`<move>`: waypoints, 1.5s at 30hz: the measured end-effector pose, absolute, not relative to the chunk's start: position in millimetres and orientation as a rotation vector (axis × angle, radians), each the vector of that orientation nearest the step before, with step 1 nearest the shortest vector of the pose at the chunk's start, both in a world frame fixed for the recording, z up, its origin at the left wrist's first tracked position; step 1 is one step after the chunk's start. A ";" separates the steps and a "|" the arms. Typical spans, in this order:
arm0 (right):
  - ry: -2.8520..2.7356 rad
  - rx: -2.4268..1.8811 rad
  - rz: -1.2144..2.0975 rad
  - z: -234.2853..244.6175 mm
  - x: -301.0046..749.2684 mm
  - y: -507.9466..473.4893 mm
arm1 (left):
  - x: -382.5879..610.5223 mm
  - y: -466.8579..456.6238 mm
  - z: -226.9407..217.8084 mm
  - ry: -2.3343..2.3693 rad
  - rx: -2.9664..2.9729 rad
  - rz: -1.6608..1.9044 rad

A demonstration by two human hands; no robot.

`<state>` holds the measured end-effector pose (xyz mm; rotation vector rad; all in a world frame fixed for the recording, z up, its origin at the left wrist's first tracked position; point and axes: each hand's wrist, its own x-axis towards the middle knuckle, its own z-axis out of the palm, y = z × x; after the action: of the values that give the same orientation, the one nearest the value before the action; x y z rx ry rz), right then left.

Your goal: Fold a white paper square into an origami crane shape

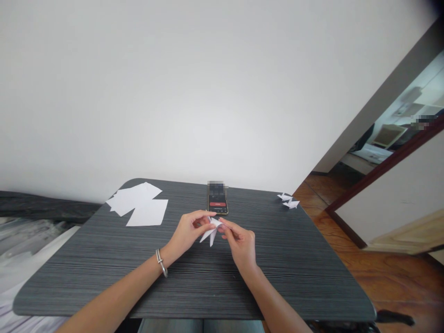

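Over the middle of a dark grey wood-grain table (86, 273), both my hands pinch one small folded white paper piece (211, 233). My left hand (189, 231), with a metal bracelet on its wrist, grips the paper's upper part with thumb and fingers. My right hand (241, 245) holds its right side with pinched fingertips. Two pointed flaps of the paper hang down between the hands, just above the tabletop.
A loose stack of white paper sheets (140, 208) lies at the table's back left. A phone (218, 203) with a lit screen rests behind my hands. Two small folded paper figures (287, 200) sit at the back right corner. Wooden floor and an open doorway lie to the right.
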<state>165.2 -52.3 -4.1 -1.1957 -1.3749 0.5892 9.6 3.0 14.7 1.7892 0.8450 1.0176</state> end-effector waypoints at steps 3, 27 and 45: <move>-1.420 -1.206 0.569 -2.1 165.8 -52.6 | 10.5 4.0 15.3 0.823 1.734 0.927; -1.390 -1.055 0.704 8.0 165.3 -56.3 | 5.2 5.6 24.3 0.901 1.867 0.825; -1.443 -1.217 0.577 -1.6 169.1 -53.1 | 4.1 5.8 27.6 0.893 2.138 0.877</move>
<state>169.1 -53.1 -1.6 -1.2173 -1.4428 0.5773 4.1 5.8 27.6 2.1384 0.8929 0.8772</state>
